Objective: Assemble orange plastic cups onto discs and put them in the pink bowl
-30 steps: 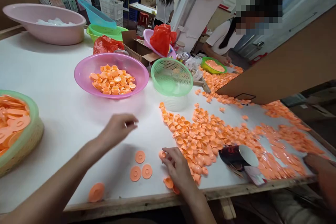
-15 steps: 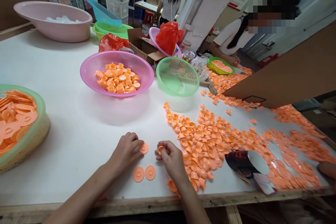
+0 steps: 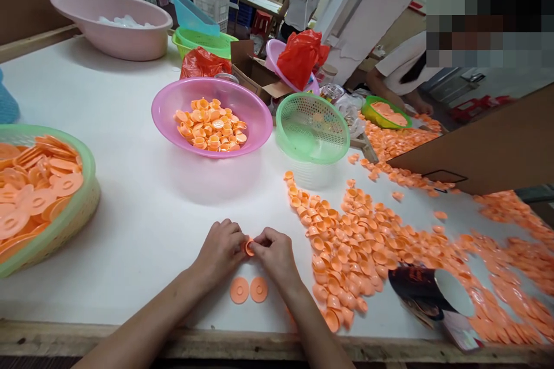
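My left hand [image 3: 223, 247] and my right hand [image 3: 276, 252] meet above the white table [image 3: 186, 294]. Between their fingertips is a small orange plastic cup [image 3: 250, 248]. My right fingers pinch the cup. My left fingers are closed at its other side on a flat orange disc, now mostly covered by the cup and fingers. Just below the hands, two orange discs with raised rings, a left disc [image 3: 239, 290] and a right disc [image 3: 258, 289], lie flat side by side. A pile of small orange cups [image 3: 341, 248] spreads to the right of my right hand.
A green basket [image 3: 93, 184] full of orange discs stands at left. Ahead are a pink basin [image 3: 162, 121] with assembled-looking orange pieces and a green colander [image 3: 337, 150]. A dark printed cup [image 3: 411, 288] lies at right. A co-worker's arm [image 3: 389, 83] is beyond a cardboard panel [image 3: 476, 144].
My right hand has moved left, bringing the cup against the disc in my left hand. The camera view has shifted, so the scene appears further right.
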`<state>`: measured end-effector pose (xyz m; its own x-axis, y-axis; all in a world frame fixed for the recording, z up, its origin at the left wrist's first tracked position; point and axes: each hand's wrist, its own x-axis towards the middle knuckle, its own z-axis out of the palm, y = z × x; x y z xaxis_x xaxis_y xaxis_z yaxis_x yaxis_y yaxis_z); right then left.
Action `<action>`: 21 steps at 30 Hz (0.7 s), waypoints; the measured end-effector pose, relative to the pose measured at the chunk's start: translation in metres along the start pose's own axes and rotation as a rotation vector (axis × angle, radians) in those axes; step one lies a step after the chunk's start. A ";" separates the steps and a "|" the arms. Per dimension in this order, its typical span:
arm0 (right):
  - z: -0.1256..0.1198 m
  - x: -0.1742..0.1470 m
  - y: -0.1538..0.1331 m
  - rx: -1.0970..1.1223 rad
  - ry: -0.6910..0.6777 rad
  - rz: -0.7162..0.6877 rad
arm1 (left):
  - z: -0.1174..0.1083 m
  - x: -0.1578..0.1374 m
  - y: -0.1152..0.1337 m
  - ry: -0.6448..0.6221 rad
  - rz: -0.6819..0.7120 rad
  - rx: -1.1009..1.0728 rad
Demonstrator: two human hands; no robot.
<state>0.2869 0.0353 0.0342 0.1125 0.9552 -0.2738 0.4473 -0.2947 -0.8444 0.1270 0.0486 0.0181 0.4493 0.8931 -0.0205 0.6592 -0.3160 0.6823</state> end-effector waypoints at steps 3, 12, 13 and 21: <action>0.001 -0.001 -0.002 -0.024 -0.017 0.003 | -0.010 0.003 0.004 -0.073 -0.065 -0.089; -0.002 0.005 -0.010 -0.157 -0.047 0.012 | -0.019 0.019 0.027 -0.076 -0.353 -0.144; -0.002 0.005 -0.009 -0.168 -0.053 0.011 | -0.018 0.019 0.026 -0.087 -0.349 -0.126; 0.013 -0.009 0.005 -0.048 0.099 -0.017 | -0.005 0.003 0.020 -0.015 -0.170 -0.016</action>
<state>0.2769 0.0252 0.0268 0.1901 0.9588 -0.2109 0.4918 -0.2790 -0.8248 0.1381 0.0464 0.0353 0.3407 0.9285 -0.1475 0.7169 -0.1550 0.6797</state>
